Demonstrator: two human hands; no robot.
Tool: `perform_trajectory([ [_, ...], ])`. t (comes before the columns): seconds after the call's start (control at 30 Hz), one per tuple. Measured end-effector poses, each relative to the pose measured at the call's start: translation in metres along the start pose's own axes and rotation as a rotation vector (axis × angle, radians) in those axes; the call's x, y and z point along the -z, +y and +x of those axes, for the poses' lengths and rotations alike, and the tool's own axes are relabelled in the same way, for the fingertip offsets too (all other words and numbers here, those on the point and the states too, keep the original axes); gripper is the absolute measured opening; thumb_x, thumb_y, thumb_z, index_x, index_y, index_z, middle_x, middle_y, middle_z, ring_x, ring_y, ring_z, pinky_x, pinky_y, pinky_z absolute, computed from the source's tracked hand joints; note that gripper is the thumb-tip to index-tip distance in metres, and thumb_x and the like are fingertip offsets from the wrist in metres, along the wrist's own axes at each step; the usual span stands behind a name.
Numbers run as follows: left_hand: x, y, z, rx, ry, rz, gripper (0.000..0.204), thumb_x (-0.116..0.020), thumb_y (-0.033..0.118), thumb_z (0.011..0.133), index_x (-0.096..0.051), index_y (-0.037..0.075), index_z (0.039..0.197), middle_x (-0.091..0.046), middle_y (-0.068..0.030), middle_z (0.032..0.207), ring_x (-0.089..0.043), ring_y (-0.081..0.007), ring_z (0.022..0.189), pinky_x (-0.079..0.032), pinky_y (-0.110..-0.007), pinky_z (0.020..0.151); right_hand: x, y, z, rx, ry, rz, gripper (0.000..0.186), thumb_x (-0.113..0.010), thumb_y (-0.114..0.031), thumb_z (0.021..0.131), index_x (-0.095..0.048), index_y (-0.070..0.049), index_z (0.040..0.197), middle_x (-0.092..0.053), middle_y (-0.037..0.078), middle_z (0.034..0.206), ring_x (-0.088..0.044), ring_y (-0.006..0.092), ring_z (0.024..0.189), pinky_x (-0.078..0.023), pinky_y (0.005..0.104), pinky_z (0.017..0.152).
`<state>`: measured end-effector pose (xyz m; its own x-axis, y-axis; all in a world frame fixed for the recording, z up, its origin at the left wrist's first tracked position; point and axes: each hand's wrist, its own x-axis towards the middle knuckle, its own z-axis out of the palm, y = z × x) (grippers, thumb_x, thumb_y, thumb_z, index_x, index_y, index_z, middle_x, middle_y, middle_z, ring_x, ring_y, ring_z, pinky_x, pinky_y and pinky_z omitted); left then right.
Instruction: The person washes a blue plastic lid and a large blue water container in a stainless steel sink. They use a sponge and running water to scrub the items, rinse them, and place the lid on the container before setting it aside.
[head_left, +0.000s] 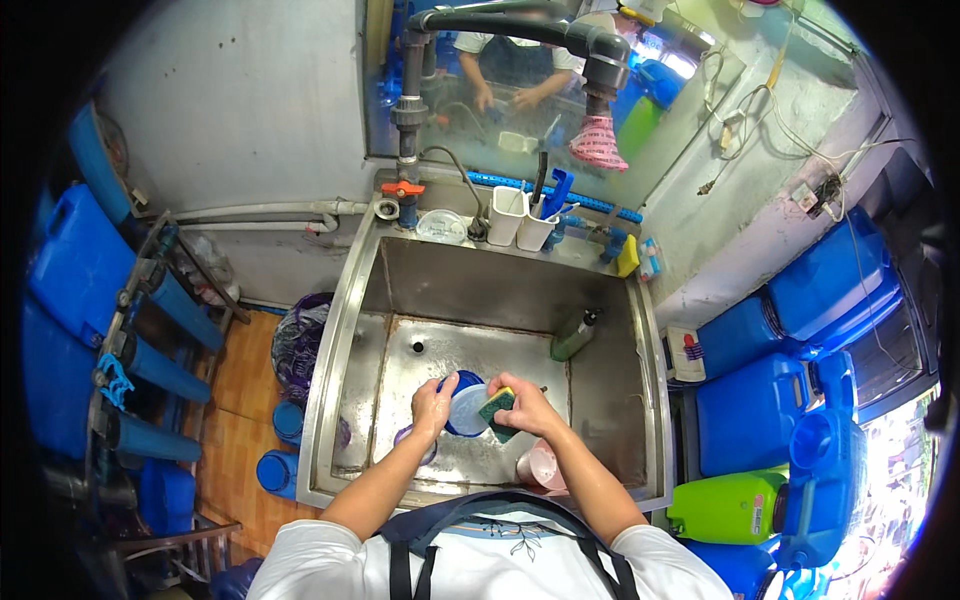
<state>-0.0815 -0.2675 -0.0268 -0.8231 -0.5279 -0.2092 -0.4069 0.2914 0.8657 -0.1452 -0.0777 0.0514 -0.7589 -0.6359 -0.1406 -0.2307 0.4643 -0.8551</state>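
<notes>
Over the sink basin (475, 345), my left hand (430, 408) grips the rim of a round blue plastic container (466, 412) with a paler, translucent middle. Closed around a green and yellow sponge (497, 403), my right hand (525, 405) presses it at the container's right side. A pale pink cup (540, 465) lies in the basin below my right forearm. Something round and purple, partly hidden by my left forearm, is on the left. A green bottle (573, 336) with a dark top stands at the basin's back right.
Along the back ledge are white holders (507, 217) with brushes, a faucet pipe with an orange valve handle (403, 188), and a yellow sponge (628, 257). The faucet head (598, 142) hangs above. Blue jugs (750, 415) crowd the right; a rack of blue containers (160, 435) stands left.
</notes>
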Motion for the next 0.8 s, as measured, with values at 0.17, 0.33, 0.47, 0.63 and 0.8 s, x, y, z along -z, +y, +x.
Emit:
perform_trajectory([
  [0.17,0.005,0.009,0.006,0.234,-0.102,-0.499,0.04,-0.059,0.014,0.089,-0.054,0.009,0.129,-0.062,-0.0149,0.111,-0.065,-0.0234,0.081,-0.051,-0.033,0.081,0.007,-0.027,-0.003,0.307,0.382,-0.083,0.044,-0.068,-0.01,0.064,-0.062,-0.009,0.108,-0.065,0.012,0.094,-0.065,0.0279,0.075,-0.051,0.0343,0.069],
  [0.33,0.009,0.017,0.013,-0.143,-0.256,-0.347,0.05,-0.051,0.006,0.092,-0.044,0.013,0.141,-0.053,-0.0145,0.136,-0.049,-0.0245,0.126,-0.035,-0.032,0.107,-0.002,-0.028,-0.001,0.617,0.542,-0.496,0.044,-0.07,0.0,0.06,-0.067,-0.013,0.102,-0.065,0.007,0.099,-0.066,0.0275,0.084,-0.054,0.0364,0.07],
  [0.47,0.002,0.014,0.019,-0.157,-0.349,-0.719,0.041,-0.055,0.016,0.094,-0.049,0.004,0.133,-0.055,-0.0088,0.13,-0.051,-0.0194,0.12,-0.038,-0.03,0.104,-0.019,-0.021,-0.007,0.502,0.471,-0.4,0.04,-0.068,-0.002,0.063,-0.067,-0.014,0.1,-0.065,0.004,0.097,-0.066,0.0268,0.084,-0.054,0.0367,0.068],
  [0.63,0.009,0.008,0.021,0.056,-0.502,-0.871,0.042,-0.051,0.035,0.097,-0.049,0.01,0.131,-0.057,-0.0048,0.119,-0.057,-0.0162,0.103,-0.05,-0.033,0.084,-0.025,-0.026,-0.01,0.286,0.414,-0.528,0.034,-0.068,-0.007,0.065,-0.066,-0.017,0.098,-0.06,0.006,0.086,-0.065,0.0276,0.08,-0.053,0.04,0.063],
  [0.8,0.0,0.015,0.011,0.301,-0.516,-1.096,0.037,-0.058,0.037,0.093,-0.057,0.011,0.12,-0.061,-0.0045,0.108,-0.062,-0.0143,0.088,-0.054,-0.036,0.067,-0.033,-0.034,-0.002,0.368,0.348,-0.713,0.024,-0.063,-0.007,0.07,-0.062,-0.015,0.092,-0.056,0.007,0.08,-0.062,0.0275,0.073,-0.05,0.0419,0.058],
])
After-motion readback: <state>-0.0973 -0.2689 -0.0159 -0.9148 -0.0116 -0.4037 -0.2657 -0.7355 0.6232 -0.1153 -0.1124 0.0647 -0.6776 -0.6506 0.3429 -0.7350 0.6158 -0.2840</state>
